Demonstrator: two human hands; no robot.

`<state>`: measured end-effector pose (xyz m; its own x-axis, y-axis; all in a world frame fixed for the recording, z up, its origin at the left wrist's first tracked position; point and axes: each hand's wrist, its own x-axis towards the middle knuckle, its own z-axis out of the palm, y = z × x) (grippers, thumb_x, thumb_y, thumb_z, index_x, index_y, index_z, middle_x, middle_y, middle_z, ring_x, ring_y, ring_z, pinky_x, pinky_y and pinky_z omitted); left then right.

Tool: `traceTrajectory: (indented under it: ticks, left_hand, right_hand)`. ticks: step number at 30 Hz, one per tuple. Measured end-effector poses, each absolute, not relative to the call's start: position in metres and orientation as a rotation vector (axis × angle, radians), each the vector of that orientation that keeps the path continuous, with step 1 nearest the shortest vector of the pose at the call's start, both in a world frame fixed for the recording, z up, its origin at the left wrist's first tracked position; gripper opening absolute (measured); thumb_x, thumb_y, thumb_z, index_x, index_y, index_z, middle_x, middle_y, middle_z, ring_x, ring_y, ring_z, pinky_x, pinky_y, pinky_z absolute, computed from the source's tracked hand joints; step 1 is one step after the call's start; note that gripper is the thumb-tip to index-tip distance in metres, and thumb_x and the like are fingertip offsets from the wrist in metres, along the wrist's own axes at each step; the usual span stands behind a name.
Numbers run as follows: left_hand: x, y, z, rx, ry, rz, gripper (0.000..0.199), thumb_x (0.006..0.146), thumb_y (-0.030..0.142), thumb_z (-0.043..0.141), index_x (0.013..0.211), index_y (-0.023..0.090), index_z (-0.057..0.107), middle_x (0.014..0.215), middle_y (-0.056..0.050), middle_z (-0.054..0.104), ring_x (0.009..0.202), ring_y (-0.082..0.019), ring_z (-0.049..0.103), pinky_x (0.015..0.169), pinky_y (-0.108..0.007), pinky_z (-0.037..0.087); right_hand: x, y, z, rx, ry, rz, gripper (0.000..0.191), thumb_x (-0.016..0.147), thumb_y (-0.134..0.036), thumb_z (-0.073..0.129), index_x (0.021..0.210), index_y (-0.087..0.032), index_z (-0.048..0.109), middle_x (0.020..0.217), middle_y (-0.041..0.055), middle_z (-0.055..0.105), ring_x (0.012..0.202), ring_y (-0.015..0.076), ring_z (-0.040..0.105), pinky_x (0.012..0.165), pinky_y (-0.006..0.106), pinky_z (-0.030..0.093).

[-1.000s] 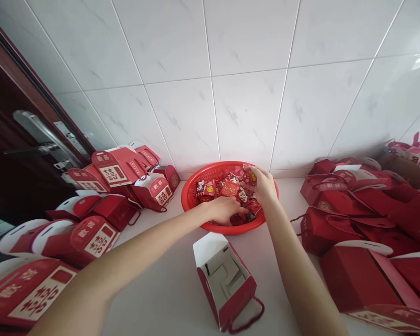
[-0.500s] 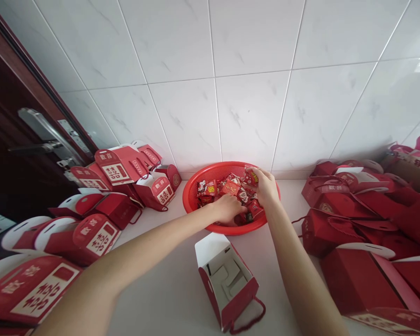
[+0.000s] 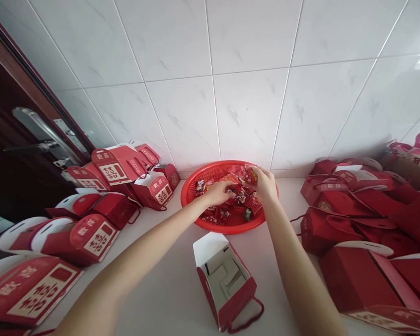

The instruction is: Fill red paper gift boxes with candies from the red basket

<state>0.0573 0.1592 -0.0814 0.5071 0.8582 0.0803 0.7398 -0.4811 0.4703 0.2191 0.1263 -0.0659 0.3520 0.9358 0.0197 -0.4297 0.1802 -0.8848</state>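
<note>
An oval red plastic basket (image 3: 227, 229) by the tiled wall holds several wrapped candies (image 3: 217, 213) in red packaging. My left hand (image 3: 219, 192) reaches into it, fingers closed on a candy with a dark red and white wrapper (image 3: 238, 195). At the basket's right side my right hand (image 3: 265, 183) grips a red candy packet with yellow print (image 3: 251, 176) between thumb and fingers. Below the basket, between my forearms, an open red gift box (image 3: 241, 297) stands with its white inside facing up. Its bottom flaps show, and a red cord handle hangs at the near side.
Red gift boxes (image 3: 100, 238) with white lettering are stacked along the left. More red boxes (image 3: 357, 275) crowd the right side. At the far left is a dark door (image 3: 7, 107) with a metal handle (image 3: 44, 133). White tiles (image 3: 248, 116) rise behind the basket.
My left hand has risen from the near part of the basket, moving up and slightly left. Candies have shifted, baring some basket floor. My right hand stays nearly still with its packet.
</note>
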Motion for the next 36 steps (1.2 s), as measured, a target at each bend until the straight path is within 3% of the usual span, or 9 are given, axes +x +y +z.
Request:
traceTrajectory:
  ticks: [3, 10, 17, 26, 32, 36]
  left_hand:
    - [0.057, 0.161, -0.083, 2.287, 1.331, 0.531, 0.044, 0.083, 0.026, 0.065, 0.126, 0.023, 0.066, 0.131, -0.007, 0.070, 0.118, -0.028, 0.066, 0.103, -0.038, 0.050]
    - [0.055, 0.161, -0.080, 2.173, 1.277, 0.729, 0.040, 0.077, 0.023, 0.071, 0.116, 0.022, 0.065, 0.117, -0.005, 0.075, 0.113, -0.027, 0.068, 0.104, -0.040, 0.049]
    - [0.053, 0.170, -0.082, 2.069, 1.151, 0.893, 0.025, 0.080, 0.032, 0.069, 0.101, 0.017, 0.072, 0.110, -0.008, 0.077, 0.106, -0.028, 0.070, 0.098, -0.039, 0.051]
    - [0.055, 0.168, -0.077, 1.904, 0.969, 1.038, 0.036, 0.080, 0.046, 0.065, 0.100, 0.017, 0.072, 0.101, -0.006, 0.076, 0.099, -0.025, 0.069, 0.093, -0.037, 0.051]
    - [0.058, 0.162, -0.072, 1.847, 0.890, 1.031, 0.038, 0.077, 0.044, 0.069, 0.104, 0.017, 0.075, 0.110, -0.008, 0.076, 0.108, -0.027, 0.068, 0.100, -0.040, 0.051]
    - [0.058, 0.161, -0.070, 1.793, 0.927, 1.096, 0.036, 0.088, 0.043, 0.055, 0.107, 0.020, 0.075, 0.120, -0.006, 0.074, 0.122, -0.026, 0.062, 0.109, -0.040, 0.045]
  right_hand:
    - [0.219, 0.126, -0.066, -0.930, -0.672, 1.078, 0.013, 0.069, -0.031, 0.068, 0.067, -0.019, 0.070, 0.081, 0.0023, 0.071, 0.066, 0.0161, 0.065, 0.052, 0.027, 0.058]
    - [0.220, 0.125, -0.066, -0.921, -0.683, 1.107, 0.015, 0.068, -0.033, 0.068, 0.069, -0.019, 0.071, 0.089, 0.0030, 0.073, 0.068, 0.0153, 0.066, 0.052, 0.025, 0.058]
    - [0.220, 0.126, -0.066, -0.936, -0.684, 1.112, 0.017, 0.069, -0.036, 0.069, 0.069, -0.019, 0.070, 0.085, 0.0033, 0.072, 0.066, 0.0160, 0.067, 0.055, 0.028, 0.059]
    - [0.220, 0.126, -0.067, -1.007, -0.702, 1.074, 0.016, 0.070, -0.035, 0.072, 0.068, -0.020, 0.069, 0.076, 0.0014, 0.068, 0.064, 0.0156, 0.064, 0.050, 0.026, 0.056]
    - [0.219, 0.119, -0.065, -0.972, -0.824, 1.150, 0.028, 0.058, -0.038, 0.086, 0.070, -0.019, 0.070, 0.074, 0.0014, 0.069, 0.067, 0.0154, 0.063, 0.051, 0.025, 0.053]
    - [0.218, 0.116, -0.065, -0.914, -0.859, 1.185, 0.031, 0.047, -0.029, 0.090, 0.066, -0.018, 0.067, 0.064, -0.0019, 0.066, 0.062, 0.0138, 0.061, 0.055, 0.025, 0.052]
